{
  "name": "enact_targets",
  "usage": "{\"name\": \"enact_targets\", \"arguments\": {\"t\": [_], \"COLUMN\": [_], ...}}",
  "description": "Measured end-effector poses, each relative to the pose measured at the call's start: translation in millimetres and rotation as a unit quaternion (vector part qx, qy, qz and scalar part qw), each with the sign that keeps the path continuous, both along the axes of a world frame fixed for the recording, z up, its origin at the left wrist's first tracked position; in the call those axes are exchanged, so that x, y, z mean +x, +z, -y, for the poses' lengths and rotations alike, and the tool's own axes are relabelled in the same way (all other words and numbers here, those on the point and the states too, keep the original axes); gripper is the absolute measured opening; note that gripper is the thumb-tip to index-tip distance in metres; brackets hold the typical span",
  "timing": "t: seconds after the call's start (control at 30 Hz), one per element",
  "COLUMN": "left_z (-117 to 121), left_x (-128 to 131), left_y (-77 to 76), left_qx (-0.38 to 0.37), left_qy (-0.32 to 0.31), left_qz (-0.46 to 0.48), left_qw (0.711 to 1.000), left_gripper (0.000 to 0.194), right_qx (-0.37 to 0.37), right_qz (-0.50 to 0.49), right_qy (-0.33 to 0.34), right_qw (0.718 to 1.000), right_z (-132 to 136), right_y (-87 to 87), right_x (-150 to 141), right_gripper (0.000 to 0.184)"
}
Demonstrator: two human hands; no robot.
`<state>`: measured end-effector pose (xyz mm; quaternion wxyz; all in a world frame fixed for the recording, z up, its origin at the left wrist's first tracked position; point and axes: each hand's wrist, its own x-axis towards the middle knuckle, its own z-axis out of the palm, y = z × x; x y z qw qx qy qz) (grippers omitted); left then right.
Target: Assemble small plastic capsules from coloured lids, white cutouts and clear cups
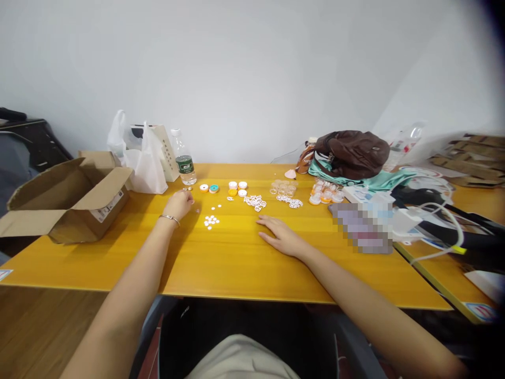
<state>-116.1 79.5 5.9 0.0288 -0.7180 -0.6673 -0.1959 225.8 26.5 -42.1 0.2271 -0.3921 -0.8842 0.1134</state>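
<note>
My left hand [179, 203], a thin bracelet on its wrist, reaches forward on the yellow table [236, 258] with its fingers curled near a few tiny parts by a water bottle [184, 158]. Whether the fingers hold anything is hidden. My right hand [281, 236] lies flat on the table, fingers stretched out, holding nothing. Between the hands sits a small cluster of white discs [211, 221]. Farther back lie small round caps in orange, teal and white [223, 188], a pile of white ring-shaped pieces [254, 201] and clear rings [283, 187].
An open cardboard box [67, 200] stands at the left edge, with white plastic bags [144, 158] behind it. At the right are a brown bag [351, 152] on green cloth, small orange-and-white containers [325, 193], cables and papers. A second table adjoins on the right.
</note>
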Motion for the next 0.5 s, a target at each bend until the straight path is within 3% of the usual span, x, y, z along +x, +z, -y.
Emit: {"name": "enact_targets", "arguments": {"t": [0.13,0.2,0.27,0.37,0.5], "left_z": [28,43,53,58,56], "left_x": [58,88,111,125,126], "left_y": [1.5,-3.5,-10.5,-20.0,-25.5], "left_qx": [0.012,-0.018,-0.054,-0.081,-0.096], "left_qy": [-0.127,-0.278,-0.350,-0.369,-0.371], "left_qz": [0.036,0.091,0.108,0.112,0.126], "left_qw": [0.991,0.956,0.929,0.919,0.915], "left_gripper": [0.018,0.018,0.016,0.014,0.014], "right_qx": [-0.004,-0.012,-0.023,-0.032,-0.030], "right_qz": [0.008,0.018,0.040,0.074,0.089], "right_qy": [-0.004,0.004,0.025,0.052,0.061], "right_qw": [1.000,1.000,0.999,0.995,0.994], "right_z": [2,5,8,11,12], "right_y": [1.6,3.3,5.1,7.1,7.6], "right_x": [-2,-4,-6,-9,-10], "right_gripper": [0.044,0.052,0.060,0.068,0.070]}}
